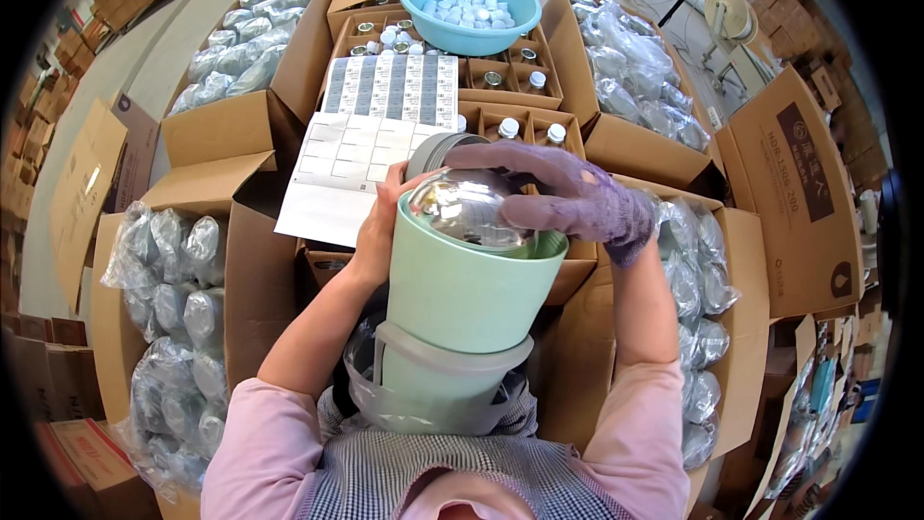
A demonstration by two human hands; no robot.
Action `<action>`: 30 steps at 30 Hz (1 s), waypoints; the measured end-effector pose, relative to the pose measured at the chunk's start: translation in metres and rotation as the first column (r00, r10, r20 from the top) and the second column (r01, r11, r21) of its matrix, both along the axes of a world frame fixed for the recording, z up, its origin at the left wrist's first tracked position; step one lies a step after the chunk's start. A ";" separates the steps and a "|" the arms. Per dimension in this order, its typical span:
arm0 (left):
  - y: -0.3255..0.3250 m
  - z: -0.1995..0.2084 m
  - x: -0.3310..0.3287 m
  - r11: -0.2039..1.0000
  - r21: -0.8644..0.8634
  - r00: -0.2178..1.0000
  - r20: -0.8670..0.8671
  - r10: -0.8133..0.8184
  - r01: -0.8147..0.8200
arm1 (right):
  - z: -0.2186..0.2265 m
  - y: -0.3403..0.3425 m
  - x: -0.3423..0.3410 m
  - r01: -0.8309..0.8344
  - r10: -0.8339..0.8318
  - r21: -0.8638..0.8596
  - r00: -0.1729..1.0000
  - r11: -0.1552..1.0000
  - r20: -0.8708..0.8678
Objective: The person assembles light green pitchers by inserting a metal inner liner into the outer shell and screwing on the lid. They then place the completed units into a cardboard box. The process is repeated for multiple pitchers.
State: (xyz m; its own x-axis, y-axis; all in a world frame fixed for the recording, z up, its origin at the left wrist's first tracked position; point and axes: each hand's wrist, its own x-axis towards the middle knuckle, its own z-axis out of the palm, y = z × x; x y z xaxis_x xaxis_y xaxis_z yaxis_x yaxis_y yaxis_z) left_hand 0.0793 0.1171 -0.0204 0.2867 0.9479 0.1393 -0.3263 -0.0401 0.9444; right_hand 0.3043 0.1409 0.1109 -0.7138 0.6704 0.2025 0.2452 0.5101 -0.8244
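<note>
A shiny, mirror-silver rounded vessel [462, 204], like a vacuum flask liner, lies tilted in the mouth of a pale green bucket-shaped shell [472, 289]. A grey ridged collar [443, 150] shows at its far side. My bare left hand [379, 221] is closed around the collar side, beside the shell's left rim; some of its fingers are hidden. From the right, my right hand [577, 195], in a purple-grey glove, curls over the silver vessel. Under the shell, another pale green part [438, 390] with a translucent band and clear plastic rests at my lap.
Open cartons hold plastic-wrapped silvery vessels [245, 43] on several sides. Ahead, a blue basin [414, 2] of small white caps stands on a divided carton of bottles [507, 129]. Label sheets [361, 149] lie left of centre. Raised carton flaps [794, 193] stand at right.
</note>
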 end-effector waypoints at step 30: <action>0.021 -0.001 -0.076 0.958 -0.163 0.880 0.381 0.283 -0.238 | 0.030 -0.016 -0.043 -0.126 -0.054 0.186 0.674 0.974 0.737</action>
